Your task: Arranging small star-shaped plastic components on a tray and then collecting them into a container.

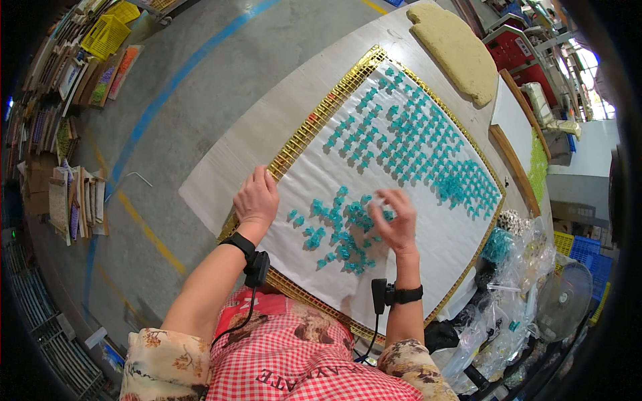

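Observation:
A yellow grid tray (304,137) lies on a round white table (267,117), covered by a white sheet (428,234). Several small teal plastic pieces (414,144) stand in rows on the sheet's far half, and a loose heap of teal pieces (338,234) lies near me. My left hand (255,198) rests flat on the tray's left edge, holding nothing. My right hand (396,220) hovers over the heap with fingers curled, pinching at the pieces; whether it holds one is hidden. Both wrists wear black bands with cables.
A tan foam pad (458,50) lies at the table's far edge. Clear bags with teal and other parts (508,267) pile at the right, beside a fan (562,301) and blue crates (588,254). Yellow crates (107,33) and stacked boards line the left floor.

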Motion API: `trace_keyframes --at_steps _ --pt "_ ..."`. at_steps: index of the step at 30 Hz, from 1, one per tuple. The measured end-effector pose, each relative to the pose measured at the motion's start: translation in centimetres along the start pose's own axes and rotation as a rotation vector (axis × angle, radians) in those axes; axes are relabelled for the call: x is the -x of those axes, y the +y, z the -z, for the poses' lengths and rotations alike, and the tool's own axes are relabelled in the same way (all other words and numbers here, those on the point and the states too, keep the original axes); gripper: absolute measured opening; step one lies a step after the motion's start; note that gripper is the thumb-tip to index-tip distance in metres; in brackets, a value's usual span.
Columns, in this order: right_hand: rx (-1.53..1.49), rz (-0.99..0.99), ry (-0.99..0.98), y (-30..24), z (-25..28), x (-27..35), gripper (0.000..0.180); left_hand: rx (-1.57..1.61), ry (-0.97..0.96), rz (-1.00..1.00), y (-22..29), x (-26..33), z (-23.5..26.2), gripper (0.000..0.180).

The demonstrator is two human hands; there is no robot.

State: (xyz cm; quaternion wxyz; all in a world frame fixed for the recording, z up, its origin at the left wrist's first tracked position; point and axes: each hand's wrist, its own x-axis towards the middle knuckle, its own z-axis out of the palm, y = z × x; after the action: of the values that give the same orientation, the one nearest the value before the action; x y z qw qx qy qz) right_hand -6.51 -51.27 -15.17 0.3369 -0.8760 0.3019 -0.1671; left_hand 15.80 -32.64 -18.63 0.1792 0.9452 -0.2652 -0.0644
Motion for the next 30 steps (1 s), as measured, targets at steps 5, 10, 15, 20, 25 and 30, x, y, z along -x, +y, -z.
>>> trace_keyframes --at_steps 5,10,15,20,25,30 --pt "0.312 -0.157 0.537 3.4 0.4 -1.8 0.033 -0.005 0.001 -0.001 0.1 -0.1 0.2 0.020" --pt "0.439 -0.141 0.379 4.9 0.6 -2.9 0.029 -0.018 -0.017 0.017 0.1 0.0 0.2 0.022" --pt "0.323 -0.172 0.314 5.5 1.4 -3.2 0.022 0.007 0.018 -0.005 -0.1 0.0 0.0 0.022" --pt "0.248 -0.135 0.298 5.0 1.2 -1.8 0.023 -0.009 0.029 -0.004 -0.3 0.0 -0.2 0.021" --pt "0.327 0.058 0.427 4.4 -0.8 -3.0 0.025 0.009 0.013 0.000 0.1 0.0 0.0 0.020" --pt "0.208 -0.027 0.410 3.6 -0.7 -3.2 0.023 -0.013 -0.003 0.005 0.3 -0.1 0.4 0.020"
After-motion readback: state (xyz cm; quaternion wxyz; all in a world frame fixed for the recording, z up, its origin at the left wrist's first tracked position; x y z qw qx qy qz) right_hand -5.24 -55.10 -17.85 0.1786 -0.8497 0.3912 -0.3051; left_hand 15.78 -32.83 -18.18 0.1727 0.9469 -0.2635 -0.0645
